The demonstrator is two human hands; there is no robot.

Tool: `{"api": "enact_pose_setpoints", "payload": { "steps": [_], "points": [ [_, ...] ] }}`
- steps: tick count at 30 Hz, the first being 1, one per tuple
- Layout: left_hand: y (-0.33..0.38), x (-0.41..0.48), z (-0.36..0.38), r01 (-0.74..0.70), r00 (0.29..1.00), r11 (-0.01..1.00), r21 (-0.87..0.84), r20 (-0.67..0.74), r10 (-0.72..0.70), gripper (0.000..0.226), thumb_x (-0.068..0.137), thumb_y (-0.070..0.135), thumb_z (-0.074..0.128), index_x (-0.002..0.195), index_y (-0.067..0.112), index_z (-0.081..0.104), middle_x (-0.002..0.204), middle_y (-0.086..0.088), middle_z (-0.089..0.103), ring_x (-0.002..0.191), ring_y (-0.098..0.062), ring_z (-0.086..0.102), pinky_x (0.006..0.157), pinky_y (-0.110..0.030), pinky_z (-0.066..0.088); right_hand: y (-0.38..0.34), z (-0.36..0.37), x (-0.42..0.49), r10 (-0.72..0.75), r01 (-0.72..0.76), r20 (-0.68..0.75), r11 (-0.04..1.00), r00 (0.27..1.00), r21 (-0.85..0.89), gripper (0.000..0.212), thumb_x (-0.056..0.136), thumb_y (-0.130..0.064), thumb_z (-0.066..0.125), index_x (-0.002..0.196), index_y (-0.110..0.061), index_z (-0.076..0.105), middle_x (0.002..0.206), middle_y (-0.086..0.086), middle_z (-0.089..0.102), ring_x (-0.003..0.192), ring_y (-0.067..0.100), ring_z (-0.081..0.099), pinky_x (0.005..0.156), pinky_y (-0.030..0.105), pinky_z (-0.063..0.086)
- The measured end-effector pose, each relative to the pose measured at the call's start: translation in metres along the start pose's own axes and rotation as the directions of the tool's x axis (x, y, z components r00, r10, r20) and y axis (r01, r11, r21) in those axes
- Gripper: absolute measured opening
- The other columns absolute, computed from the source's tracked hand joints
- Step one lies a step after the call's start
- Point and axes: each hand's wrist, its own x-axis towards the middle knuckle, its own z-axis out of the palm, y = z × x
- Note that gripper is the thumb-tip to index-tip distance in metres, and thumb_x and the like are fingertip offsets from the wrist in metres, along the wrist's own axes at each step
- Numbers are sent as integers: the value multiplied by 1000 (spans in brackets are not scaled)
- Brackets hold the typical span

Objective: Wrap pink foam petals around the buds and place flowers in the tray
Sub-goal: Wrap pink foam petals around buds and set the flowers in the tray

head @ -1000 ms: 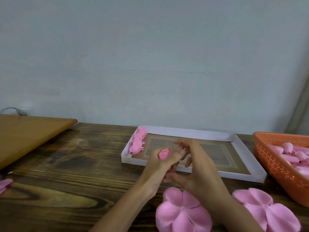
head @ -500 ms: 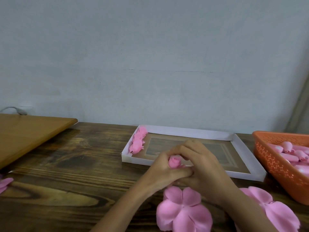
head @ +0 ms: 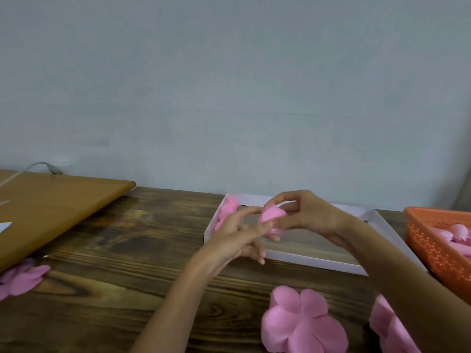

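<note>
Both hands meet over the white-rimmed tray [head: 351, 266] and hold one pink foam flower [head: 272, 215] between them. My right hand [head: 309, 215] curls its fingers over the flower's top and side. My left hand [head: 240, 236] pinches the flower's left edge with thumb and forefinger, the other fingers spread below. Finished pink flowers [head: 228, 210] lie along the tray's left wall. Two flat pink petal cutouts lie on the dark wooden table [head: 114, 263] near me, one petal cutout [head: 303, 323] in front and another petal cutout [head: 390, 327] partly hidden by my right forearm.
An orange perforated basket [head: 433, 245] with pink buds [head: 458, 231] stands at the right. A light wooden board [head: 51, 212] lies at the left, with a cable on it. More pink petals [head: 21, 277] lie at the left edge. A grey wall rises behind.
The hands rose and moved forward from the table's front to above the tray. The pink piece between them now shows larger, with a petal folded over it.
</note>
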Motion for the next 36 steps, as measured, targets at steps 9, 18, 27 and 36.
{"api": "enact_pose_setpoints", "payload": {
  "steps": [9,18,27,36],
  "points": [
    [-47,1,-11,-32,726,549,835,-358,588,26,97,47,61,78,31,50,55,12,47,52,-4,50,57,-10,35,34,-10,114,424,-412,-111,903,899,119,38,78,0,88,113,3,72,94,12,78,71,15,77,59,22,61],
    [-64,12,-14,-211,796,356,911,-52,603,40,105,47,54,73,22,56,62,4,60,56,-13,53,58,-35,46,60,8,192,490,-551,-262,791,831,-266,32,81,-13,88,99,-2,63,84,9,62,73,20,58,58,28,48],
    [-63,12,-10,-210,835,339,917,-11,550,47,105,51,49,71,21,58,64,2,62,57,-14,55,58,-30,39,66,21,207,431,-474,-336,879,837,-53,54,76,10,83,124,16,59,123,27,67,109,31,67,89,38,56],
    [-67,13,-12,-207,828,351,913,-27,560,46,105,53,49,65,30,45,53,13,43,50,-5,44,53,-16,29,46,20,181,455,-486,-318,874,832,-22,42,88,-11,82,110,0,47,122,19,52,106,36,64,60,39,63]
  ]
}}
